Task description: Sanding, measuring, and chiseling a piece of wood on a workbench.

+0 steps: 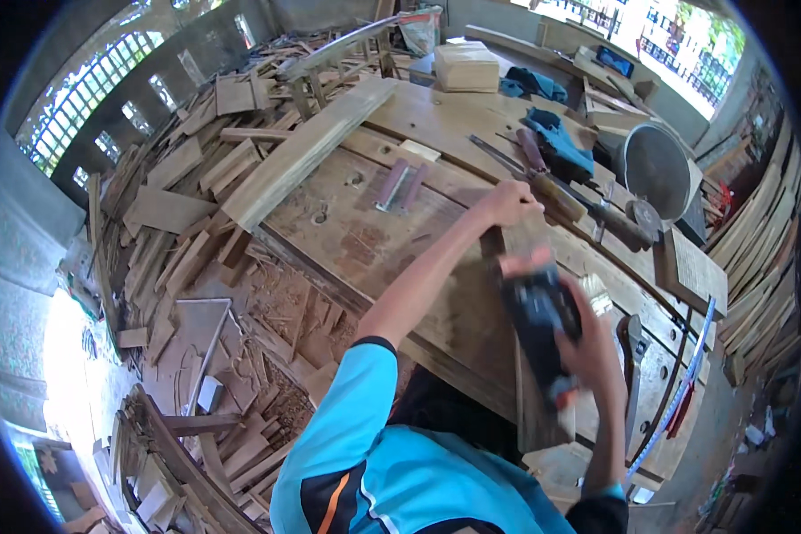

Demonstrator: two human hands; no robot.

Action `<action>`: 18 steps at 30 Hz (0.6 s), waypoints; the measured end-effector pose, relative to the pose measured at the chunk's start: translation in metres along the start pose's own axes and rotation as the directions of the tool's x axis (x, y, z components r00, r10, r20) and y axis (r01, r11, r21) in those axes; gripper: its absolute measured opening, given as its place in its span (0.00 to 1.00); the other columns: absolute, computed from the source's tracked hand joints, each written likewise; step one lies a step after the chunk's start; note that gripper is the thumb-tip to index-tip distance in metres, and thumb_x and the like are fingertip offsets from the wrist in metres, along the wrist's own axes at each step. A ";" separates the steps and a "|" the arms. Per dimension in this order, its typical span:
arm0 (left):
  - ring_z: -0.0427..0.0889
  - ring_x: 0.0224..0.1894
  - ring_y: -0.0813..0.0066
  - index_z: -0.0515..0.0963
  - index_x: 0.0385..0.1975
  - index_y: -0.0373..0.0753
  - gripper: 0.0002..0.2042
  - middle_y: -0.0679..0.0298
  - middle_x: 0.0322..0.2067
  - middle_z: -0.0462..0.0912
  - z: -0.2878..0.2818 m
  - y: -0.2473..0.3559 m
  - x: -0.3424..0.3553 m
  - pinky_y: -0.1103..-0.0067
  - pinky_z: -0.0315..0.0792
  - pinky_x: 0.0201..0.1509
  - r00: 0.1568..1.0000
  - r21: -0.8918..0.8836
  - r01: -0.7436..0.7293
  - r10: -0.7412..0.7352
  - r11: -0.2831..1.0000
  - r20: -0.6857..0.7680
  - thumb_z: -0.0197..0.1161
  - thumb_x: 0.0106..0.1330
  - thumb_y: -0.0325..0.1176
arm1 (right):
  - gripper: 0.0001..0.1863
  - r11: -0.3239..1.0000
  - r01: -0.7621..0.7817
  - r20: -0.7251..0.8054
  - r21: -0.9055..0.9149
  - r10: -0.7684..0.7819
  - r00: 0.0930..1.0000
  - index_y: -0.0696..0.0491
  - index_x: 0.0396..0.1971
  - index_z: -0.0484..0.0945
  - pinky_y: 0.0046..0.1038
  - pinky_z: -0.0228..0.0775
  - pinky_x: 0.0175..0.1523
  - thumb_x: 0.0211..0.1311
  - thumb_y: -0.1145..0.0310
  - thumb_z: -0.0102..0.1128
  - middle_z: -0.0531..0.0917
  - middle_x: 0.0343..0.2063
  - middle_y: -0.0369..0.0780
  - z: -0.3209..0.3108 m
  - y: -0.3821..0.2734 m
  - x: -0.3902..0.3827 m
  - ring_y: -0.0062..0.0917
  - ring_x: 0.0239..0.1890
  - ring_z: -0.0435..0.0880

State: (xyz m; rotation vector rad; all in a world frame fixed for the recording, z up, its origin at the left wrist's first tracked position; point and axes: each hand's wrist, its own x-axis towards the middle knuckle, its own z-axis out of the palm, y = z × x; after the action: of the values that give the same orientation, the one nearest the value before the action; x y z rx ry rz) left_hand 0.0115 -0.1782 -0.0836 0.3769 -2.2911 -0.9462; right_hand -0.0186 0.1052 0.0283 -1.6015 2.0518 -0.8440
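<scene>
A narrow wooden board (543,432) lies on the workbench (356,227) in front of me, pointing away from my body. My left hand (512,205) is closed at its far end, fingers curled down against the wood. Over the board's middle is a black hand-held power tool (536,316) with orange ends, blurred, so I cannot tell whether it is a sander or a planer. My right hand (589,343) grips it from the right side. Just beyond my left hand lie a wooden-handled chisel (556,198) and other hand tools.
A thick plank (307,156) crosses the bench's left end. Two reddish-brown strips (400,185) lie nearby. At the right are a metal pot (654,169), a wood block (694,271), a metal hand plane (632,351) and a blue curved strip (676,400). Scrap wood (173,209) piles up left.
</scene>
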 end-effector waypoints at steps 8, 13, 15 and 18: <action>0.78 0.32 0.60 0.80 0.25 0.36 0.14 0.53 0.26 0.78 0.003 -0.001 0.001 0.72 0.70 0.36 1.000 0.110 0.000 0.003 0.994 -0.029 0.64 0.50 0.42 | 0.38 0.997 0.044 -0.056 -0.061 -0.048 0.997 0.50 0.58 0.56 0.39 0.70 0.45 0.41 0.85 0.49 0.77 0.37 0.55 0.000 -0.006 -0.061 0.49 0.41 0.76; 0.78 0.31 0.60 0.80 0.26 0.36 0.13 0.54 0.25 0.78 0.002 0.011 -0.001 0.73 0.70 0.36 0.997 0.069 0.061 -0.059 0.996 -0.041 0.64 0.51 0.42 | 0.36 0.994 0.028 0.004 -0.104 -0.028 1.000 0.51 0.58 0.53 0.41 0.65 0.49 0.44 0.86 0.47 0.73 0.41 0.59 0.000 -0.008 -0.053 0.51 0.44 0.73; 0.78 0.31 0.59 0.80 0.26 0.37 0.13 0.53 0.26 0.79 -0.002 0.008 -0.002 0.72 0.71 0.37 0.997 0.033 0.074 -0.073 0.997 -0.038 0.64 0.50 0.42 | 0.36 0.991 0.008 -0.072 -0.136 -0.018 0.997 0.49 0.60 0.54 0.40 0.66 0.46 0.47 0.84 0.48 0.74 0.38 0.56 0.008 0.001 -0.013 0.48 0.42 0.74; 0.78 0.31 0.60 0.80 0.26 0.37 0.13 0.53 0.25 0.79 -0.004 0.003 -0.009 0.73 0.71 0.37 0.993 -0.002 0.107 -0.107 0.994 -0.050 0.64 0.50 0.41 | 0.34 0.990 -0.084 -0.070 -0.116 0.076 0.995 0.48 0.60 0.54 0.41 0.66 0.43 0.50 0.81 0.47 0.74 0.37 0.57 0.014 -0.009 0.009 0.46 0.39 0.75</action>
State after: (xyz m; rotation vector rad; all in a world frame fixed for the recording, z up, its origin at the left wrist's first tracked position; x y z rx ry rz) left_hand 0.0206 -0.1737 -0.0835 0.5227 -2.2446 -0.9779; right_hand -0.0054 0.0920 0.0247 -1.5594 2.2343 -0.7691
